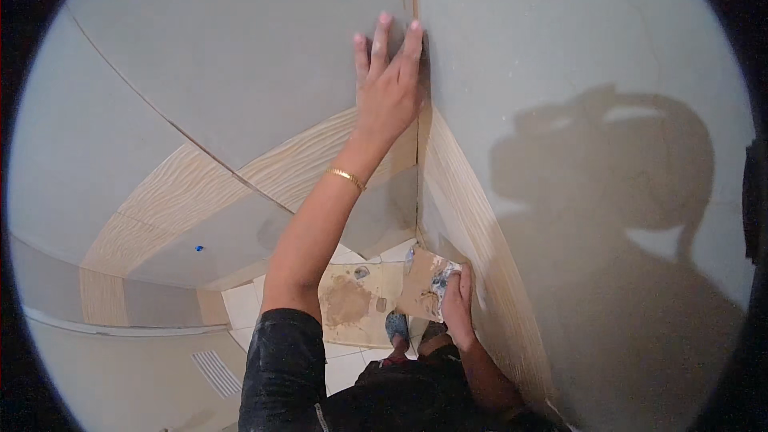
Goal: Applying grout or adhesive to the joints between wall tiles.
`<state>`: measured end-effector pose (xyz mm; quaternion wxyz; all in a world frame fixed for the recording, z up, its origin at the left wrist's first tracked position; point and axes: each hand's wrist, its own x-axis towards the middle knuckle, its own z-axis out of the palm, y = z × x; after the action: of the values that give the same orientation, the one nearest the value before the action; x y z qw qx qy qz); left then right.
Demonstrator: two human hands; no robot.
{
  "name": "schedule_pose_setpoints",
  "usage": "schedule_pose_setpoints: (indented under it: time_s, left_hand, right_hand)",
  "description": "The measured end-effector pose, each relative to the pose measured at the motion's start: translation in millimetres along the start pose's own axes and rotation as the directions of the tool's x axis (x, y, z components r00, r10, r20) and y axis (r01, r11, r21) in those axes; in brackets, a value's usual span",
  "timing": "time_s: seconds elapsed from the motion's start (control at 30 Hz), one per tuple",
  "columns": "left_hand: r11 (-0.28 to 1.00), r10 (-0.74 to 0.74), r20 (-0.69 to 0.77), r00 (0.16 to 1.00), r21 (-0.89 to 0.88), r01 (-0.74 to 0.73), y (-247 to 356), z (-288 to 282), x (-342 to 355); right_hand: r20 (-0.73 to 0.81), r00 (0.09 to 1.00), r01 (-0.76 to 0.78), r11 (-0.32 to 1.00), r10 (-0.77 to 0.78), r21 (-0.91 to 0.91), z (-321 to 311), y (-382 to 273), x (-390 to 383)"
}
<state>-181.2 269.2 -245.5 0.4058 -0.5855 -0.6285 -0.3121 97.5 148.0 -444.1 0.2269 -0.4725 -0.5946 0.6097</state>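
One hand high, fingers upward.

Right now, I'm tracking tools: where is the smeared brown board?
In the head view's lower part, slightly right of centre: the smeared brown board is in the right hand, right of the stained floor sheet.

Can't see the palm of the left hand up in the corner from here, so no clue if anything's under it. The smeared board hides part of the right hand. Blue speck on the wall's too tiny to identify, dark thing far right's cut off
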Motion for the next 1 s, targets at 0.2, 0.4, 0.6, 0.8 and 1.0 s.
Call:
schedule_pose_setpoints:
  time_s: [0.2, 0.4, 0.6, 0.8, 1.0]
  left_hand:
    - [0.996, 0.030, 0.189, 0.982, -0.084, -0.014, -9.8, -10.0, -49.2]
    - [0.999, -0.032, 0.070, 0.997, -0.004, 0.033, -4.2, 12.7, -39.3]
    - [0.994, -0.063, 0.229, 0.971, -0.075, 0.082, 13.8, -5.7, -80.3]
    - [0.686, -0.391, 0.320, 0.863, -0.524, 0.505, 53.3, -122.9, -141.9]
    - [0.490, -0.413, 0.454, 0.790, -0.621, 0.612, 118.3, -221.4, -172.2]
  right_hand:
    - [-0.142, 0.982, 0.126, 0.992, -0.128, -0.026, 7.7, 0.4, 3.8]
    - [-0.096, 0.990, 0.096, 0.995, -0.098, -0.027, 2.1, -0.9, 2.9]
    - [-0.054, 0.997, 0.053, 0.998, -0.051, 0.022, 2.8, -13.0, 0.1]
    - [-0.074, 0.991, 0.127, 0.948, -0.110, 0.290, 0.4, -59.8, -11.9]
    - [-0.180, 0.946, 0.303, 0.935, -0.271, 0.184, -5.5, -102.1, -31.5]
